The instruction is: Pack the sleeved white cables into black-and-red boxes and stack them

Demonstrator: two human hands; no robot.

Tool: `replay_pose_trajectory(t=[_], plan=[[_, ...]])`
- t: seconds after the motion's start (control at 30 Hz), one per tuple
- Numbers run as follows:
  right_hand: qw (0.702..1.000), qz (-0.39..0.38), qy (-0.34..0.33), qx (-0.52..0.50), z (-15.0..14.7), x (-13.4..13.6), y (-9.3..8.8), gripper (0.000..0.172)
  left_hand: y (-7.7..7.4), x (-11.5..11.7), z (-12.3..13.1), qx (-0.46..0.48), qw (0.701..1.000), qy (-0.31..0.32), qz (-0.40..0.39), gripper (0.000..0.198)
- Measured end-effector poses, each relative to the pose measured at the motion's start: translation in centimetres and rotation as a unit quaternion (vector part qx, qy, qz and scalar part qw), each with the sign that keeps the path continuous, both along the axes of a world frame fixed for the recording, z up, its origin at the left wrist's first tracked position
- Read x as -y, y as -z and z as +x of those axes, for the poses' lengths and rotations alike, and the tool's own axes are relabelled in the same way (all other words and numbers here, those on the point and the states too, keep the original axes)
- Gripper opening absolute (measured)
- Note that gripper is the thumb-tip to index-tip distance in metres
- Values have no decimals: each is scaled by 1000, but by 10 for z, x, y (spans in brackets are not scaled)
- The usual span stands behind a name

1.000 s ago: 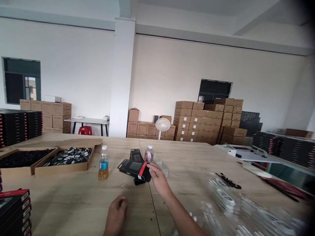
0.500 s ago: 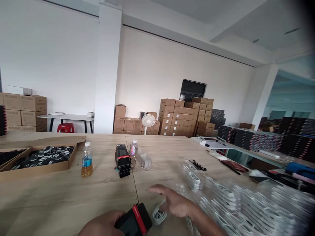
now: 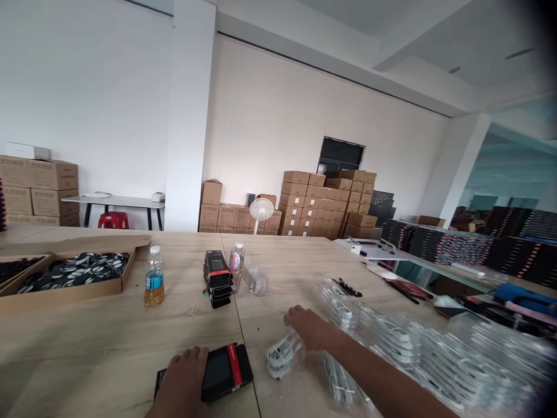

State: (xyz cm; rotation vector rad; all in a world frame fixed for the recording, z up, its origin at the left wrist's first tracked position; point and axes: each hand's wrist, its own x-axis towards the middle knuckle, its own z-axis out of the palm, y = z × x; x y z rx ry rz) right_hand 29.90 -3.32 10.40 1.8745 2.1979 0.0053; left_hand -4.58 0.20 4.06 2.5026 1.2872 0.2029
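Box [image 3: 224,371] edge under left hand [image 3: 183,380]

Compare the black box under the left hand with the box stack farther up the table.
The box lies single and flat at the near edge, the left hand resting on it; the stack is several boxes piled, untouched, beside a bottle. Both are black with a red band.

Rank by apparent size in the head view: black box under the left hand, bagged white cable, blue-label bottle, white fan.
1. black box, nearest the camera
2. bagged white cable
3. blue-label bottle, close to the cable, so unsure
4. white fan, far back, so it only looks smallest
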Motion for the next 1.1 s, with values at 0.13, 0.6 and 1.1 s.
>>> replay_pose_trajectory(t=[0.13, 0.6, 1.1], plan=[[999, 28, 40, -19, -5, 1, -19, 73, 2, -5, -5, 39, 999, -7, 31, 82], [987, 159, 35, 5, -91, 9, -19, 65, -7, -7, -8, 80, 990, -71, 96, 73], [825, 233, 29, -515, -169, 24, 42, 79, -6, -5, 6, 191, 954, -177, 146, 56]])
